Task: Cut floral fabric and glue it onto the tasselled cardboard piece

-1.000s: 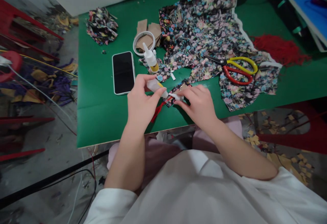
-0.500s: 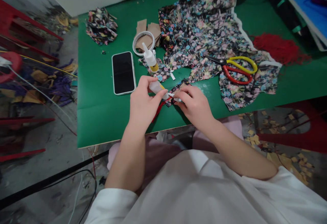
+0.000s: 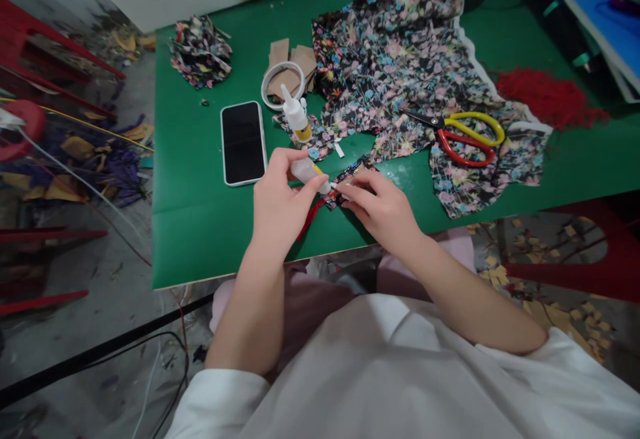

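My left hand [image 3: 277, 202] grips a small white glue bottle [image 3: 306, 171] with a yellow label, its nozzle pointing right. My right hand [image 3: 385, 209] pinches the white nozzle tip, pressed against a small floral fabric piece [image 3: 350, 175] on the green table [image 3: 200, 205]. A red cord [image 3: 311, 213] trails from under the piece between my hands. Both hands hover near the table's front edge.
A black phone [image 3: 243, 142] lies left of my hands. Behind it stand a second glue bottle [image 3: 296, 115], a white tape ring [image 3: 280, 82] and cardboard pieces. Floral cloth [image 3: 395, 52], yellow-red scissors [image 3: 463, 133] and red thread [image 3: 547, 95] lie right. A fabric bundle [image 3: 200, 51] sits far left.
My right hand has drawn slightly left toward the bottle's nozzle, fingers closing on the tip. My left hand has barely shifted.
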### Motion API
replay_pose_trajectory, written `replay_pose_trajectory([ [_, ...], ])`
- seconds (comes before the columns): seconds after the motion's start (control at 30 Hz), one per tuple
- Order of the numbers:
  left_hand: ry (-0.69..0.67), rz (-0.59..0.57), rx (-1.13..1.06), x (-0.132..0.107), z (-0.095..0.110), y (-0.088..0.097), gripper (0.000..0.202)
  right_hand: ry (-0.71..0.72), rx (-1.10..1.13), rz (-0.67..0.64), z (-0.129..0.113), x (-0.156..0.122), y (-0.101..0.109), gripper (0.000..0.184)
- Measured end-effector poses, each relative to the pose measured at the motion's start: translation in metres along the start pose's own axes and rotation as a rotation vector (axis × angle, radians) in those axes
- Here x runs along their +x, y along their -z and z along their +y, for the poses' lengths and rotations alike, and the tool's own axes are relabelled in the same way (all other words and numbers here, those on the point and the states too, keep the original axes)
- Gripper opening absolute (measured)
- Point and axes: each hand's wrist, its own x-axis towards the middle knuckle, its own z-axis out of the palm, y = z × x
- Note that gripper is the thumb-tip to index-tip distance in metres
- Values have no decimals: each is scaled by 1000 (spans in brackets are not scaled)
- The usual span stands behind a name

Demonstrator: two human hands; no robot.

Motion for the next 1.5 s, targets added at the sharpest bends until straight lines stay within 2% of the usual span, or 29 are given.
replay_pose_trajectory([
  [0.37,-1,-18,44,0,0,-2,32,-34,31,19,-1,-3,-1,28],
  [0.57,4,-26,51,1,0,-2,32,10,-41,56,-2,-3,-2,21],
  [0.73,-2,-30,54,1,0,-2,31,69,-94,43,-2,-3,-2,23],
  [1.0,-5,-31,46,0,2,0,30,56,-134,47,0,-4,-3,25],
  [1.2,-5,-30,42,0,1,-1,32,17,-61,62,2,-5,-2,41],
  [1.5,8,-27,52,0,1,-1,33,-96,-46,95,1,-4,5,34],
])
